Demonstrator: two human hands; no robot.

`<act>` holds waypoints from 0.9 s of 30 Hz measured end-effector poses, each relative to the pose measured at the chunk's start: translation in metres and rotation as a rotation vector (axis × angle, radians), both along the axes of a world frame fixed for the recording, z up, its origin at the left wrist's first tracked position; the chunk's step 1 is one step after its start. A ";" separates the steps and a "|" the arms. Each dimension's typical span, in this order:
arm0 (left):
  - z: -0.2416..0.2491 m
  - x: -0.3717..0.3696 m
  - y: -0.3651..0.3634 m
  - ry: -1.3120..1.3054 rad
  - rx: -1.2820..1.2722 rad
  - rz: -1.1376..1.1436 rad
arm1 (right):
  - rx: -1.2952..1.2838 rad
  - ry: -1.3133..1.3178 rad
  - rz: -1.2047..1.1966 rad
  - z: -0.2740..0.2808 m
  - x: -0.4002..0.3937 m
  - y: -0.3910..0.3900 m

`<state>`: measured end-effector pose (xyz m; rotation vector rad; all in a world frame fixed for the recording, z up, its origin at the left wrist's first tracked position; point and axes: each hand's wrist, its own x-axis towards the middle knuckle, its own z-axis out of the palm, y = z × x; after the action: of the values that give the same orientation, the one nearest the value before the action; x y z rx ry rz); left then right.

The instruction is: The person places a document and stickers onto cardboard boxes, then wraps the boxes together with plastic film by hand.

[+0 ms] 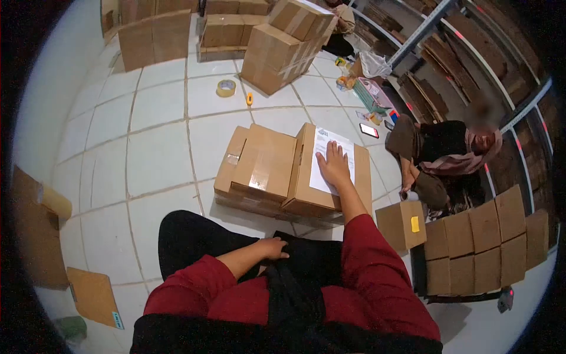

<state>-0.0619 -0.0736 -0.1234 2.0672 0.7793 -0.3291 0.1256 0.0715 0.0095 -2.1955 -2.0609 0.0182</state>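
Observation:
Two cardboard boxes stand side by side in front of me, the left box [265,156] with shiny clear tape and the right box [303,171] with a printed white paper [320,171] on its top. My right hand [335,165] lies flat on that paper, fingers spread. Down by my lap, my left hand [273,248] rests on the black cloth [206,236] over my legs, its fingers loosely apart and holding nothing that shows.
Beyond the boxes lie a tape roll [226,88] and an orange cutter [250,98]. Tall cartons [268,56] stand behind. A seated person [442,147] is at the right, near a phone [369,130] and stacked small boxes [477,242]. A clipboard [94,295] lies lower left.

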 end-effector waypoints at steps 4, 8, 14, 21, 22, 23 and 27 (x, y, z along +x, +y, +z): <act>-0.001 0.003 0.004 0.056 -0.039 -0.026 | 0.007 0.005 0.026 0.004 0.001 -0.002; -0.013 -0.005 0.004 0.066 0.022 -0.033 | -0.001 -0.014 0.050 0.009 -0.002 -0.018; -0.014 -0.014 0.003 -0.025 0.038 -0.001 | -0.032 0.014 0.019 0.009 0.001 -0.053; -0.024 -0.019 -0.003 -0.073 0.153 0.045 | -0.020 0.069 -0.005 0.010 0.008 -0.092; -0.023 -0.021 -0.005 -0.050 0.154 0.040 | -0.020 0.093 -0.008 0.010 0.008 -0.096; -0.021 -0.022 -0.005 -0.041 0.141 0.015 | -0.018 0.090 -0.013 0.011 0.009 -0.097; -0.028 -0.022 -0.001 -0.034 0.057 -0.009 | -0.046 0.144 -0.112 0.012 0.009 -0.079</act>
<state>-0.0835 -0.0744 -0.1514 2.1248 0.7667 -0.2792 0.1346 -0.0078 0.0212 -2.2606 -1.8781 0.2078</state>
